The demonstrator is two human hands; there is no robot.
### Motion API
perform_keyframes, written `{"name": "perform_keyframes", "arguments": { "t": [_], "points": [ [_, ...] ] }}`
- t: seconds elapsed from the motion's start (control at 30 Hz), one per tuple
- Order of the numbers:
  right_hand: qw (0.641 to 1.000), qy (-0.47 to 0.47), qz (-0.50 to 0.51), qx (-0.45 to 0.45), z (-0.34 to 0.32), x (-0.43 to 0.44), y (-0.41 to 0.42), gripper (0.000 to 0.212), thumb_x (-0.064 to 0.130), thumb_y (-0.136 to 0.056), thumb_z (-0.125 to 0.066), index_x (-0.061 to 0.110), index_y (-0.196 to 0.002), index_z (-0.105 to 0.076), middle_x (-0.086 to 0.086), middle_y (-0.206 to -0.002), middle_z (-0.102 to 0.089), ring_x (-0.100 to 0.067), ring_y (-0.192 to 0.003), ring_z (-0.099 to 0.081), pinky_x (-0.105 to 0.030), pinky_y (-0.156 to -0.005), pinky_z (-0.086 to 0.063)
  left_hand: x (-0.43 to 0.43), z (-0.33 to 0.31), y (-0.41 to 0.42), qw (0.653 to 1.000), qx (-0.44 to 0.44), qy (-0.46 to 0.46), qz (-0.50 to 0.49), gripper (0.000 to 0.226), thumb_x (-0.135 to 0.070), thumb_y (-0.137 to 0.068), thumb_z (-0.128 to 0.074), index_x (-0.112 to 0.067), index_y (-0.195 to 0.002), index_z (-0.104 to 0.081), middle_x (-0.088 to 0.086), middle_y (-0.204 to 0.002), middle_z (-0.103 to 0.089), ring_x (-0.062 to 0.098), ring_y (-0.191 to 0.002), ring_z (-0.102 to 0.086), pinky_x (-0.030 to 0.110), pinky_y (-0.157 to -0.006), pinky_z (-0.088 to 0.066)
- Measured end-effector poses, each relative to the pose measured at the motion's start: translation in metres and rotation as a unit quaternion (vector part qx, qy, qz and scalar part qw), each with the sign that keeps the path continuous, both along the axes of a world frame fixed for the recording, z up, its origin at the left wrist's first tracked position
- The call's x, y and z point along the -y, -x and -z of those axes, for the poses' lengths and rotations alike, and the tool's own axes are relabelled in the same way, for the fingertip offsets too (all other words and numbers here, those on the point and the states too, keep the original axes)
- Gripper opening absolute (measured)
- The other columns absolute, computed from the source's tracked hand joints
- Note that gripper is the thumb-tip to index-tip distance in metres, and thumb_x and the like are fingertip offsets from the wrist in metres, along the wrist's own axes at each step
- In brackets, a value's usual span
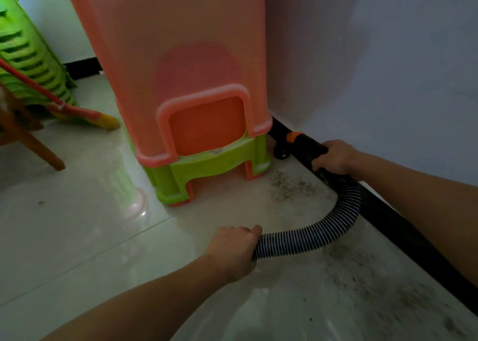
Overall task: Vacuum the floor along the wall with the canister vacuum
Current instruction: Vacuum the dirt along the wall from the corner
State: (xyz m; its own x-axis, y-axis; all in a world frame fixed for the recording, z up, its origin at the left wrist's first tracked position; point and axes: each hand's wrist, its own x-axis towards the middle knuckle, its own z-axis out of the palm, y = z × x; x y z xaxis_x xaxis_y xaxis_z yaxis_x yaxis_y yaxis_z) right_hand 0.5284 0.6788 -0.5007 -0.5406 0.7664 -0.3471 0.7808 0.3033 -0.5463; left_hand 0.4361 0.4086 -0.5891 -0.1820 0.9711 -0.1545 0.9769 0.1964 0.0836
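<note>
A ribbed black-and-white vacuum hose (333, 224) curves over the pale tiled floor beside the black baseboard (403, 227). My right hand (336, 157) grips the black wand (310, 144), which has an orange collar and points into the corner behind the stools. The nozzle end (280, 153) sits low against the baseboard, partly hidden. My left hand (235, 245) grips the near end of the hose. Dust and grit (289, 185) lie scattered on the floor along the wall. The canister itself is out of view.
A tall stack of orange and green plastic stools (186, 108) stands in the corner, close to the wand. A red-handled broom (77, 113) leans at the left by a green stool stack (28, 56). A wooden chair leg (38, 146) is at far left.
</note>
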Motion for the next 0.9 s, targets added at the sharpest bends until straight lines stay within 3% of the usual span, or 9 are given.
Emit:
{"name": "perform_keyframes", "arguments": {
  "t": [0.2,0.4,0.53,0.63,0.77,0.9],
  "points": [
    [0.992,0.083,0.086,-0.029,-0.012,0.010,-0.036,0.049,0.012,-0.080,-0.073,-0.008,-0.121,-0.057,-0.027,-0.108,-0.066,-0.042,-0.094,-0.067,-0.053,-0.087,-0.056,0.015,-0.021,0.007,0.999,-0.029,-0.016,-0.005,0.031,-0.033,-0.085,-0.054,-0.021,-0.110,-0.040,0.004,-0.099,-0.062,0.030,-0.086,-0.062,0.034,-0.065,-0.040],
    [0.979,0.142,0.131,-0.062,0.005,0.023,-0.042,0.048,0.013,-0.082,-0.072,-0.006,-0.123,-0.055,-0.023,-0.102,-0.065,-0.036,-0.080,-0.064,-0.035,-0.059,-0.053,0.041,-0.029,0.011,0.999,-0.040,-0.007,-0.013,0.030,-0.032,-0.082,-0.054,-0.024,-0.107,-0.039,0.000,-0.097,-0.061,0.028,-0.085,-0.062,0.032,-0.064,-0.038],
    [0.965,0.192,0.156,-0.090,0.010,0.037,-0.025,0.043,0.015,-0.082,-0.071,-0.002,-0.117,-0.054,-0.021,-0.097,-0.065,-0.036,-0.077,-0.066,-0.036,-0.054,-0.054,0.072,-0.036,0.035,0.996,-0.036,-0.002,-0.083,0.029,-0.035,-0.081,-0.056,-0.026,-0.104,-0.040,-0.002,-0.095,-0.062,0.025,-0.085,-0.062,0.032,-0.065,-0.043],
    [0.972,0.182,0.128,-0.075,0.012,0.047,-0.020,0.037,0.014,-0.080,-0.071,-0.003,-0.110,-0.058,-0.021,-0.093,-0.066,-0.034,-0.073,-0.067,-0.033,-0.052,-0.054,0.090,-0.034,0.047,0.993,-0.029,0.040,-0.105,0.032,-0.037,-0.078,-0.057,-0.028,-0.104,-0.042,-0.003,-0.093,-0.061,0.022,-0.083,-0.060,0.031,-0.066,-0.044],
    [0.980,0.165,0.097,-0.048,0.008,0.055,-0.033,0.034,0.014,-0.074,-0.073,-0.002,-0.103,-0.061,-0.023,-0.095,-0.068,-0.036,-0.077,-0.068,-0.037,-0.060,-0.057,0.101,-0.028,0.056,0.983,-0.009,0.145,-0.116,0.039,-0.041,-0.071,-0.064,-0.030,-0.105,-0.048,-0.007,-0.087,-0.052,0.015,-0.078,-0.052,0.027,-0.065,-0.041],
    [0.980,0.183,0.069,-0.032,0.001,0.068,-0.052,0.035,0.015,-0.076,-0.072,0.003,-0.106,-0.060,-0.024,-0.096,-0.069,-0.034,-0.072,-0.068,-0.039,-0.062,-0.059,0.094,-0.024,0.056,0.974,0.013,0.202,-0.101,0.043,-0.040,-0.068,-0.071,-0.032,-0.106,-0.054,-0.009,-0.088,-0.052,0.013,-0.082,-0.052,0.027,-0.068,-0.042]
  ]
}}
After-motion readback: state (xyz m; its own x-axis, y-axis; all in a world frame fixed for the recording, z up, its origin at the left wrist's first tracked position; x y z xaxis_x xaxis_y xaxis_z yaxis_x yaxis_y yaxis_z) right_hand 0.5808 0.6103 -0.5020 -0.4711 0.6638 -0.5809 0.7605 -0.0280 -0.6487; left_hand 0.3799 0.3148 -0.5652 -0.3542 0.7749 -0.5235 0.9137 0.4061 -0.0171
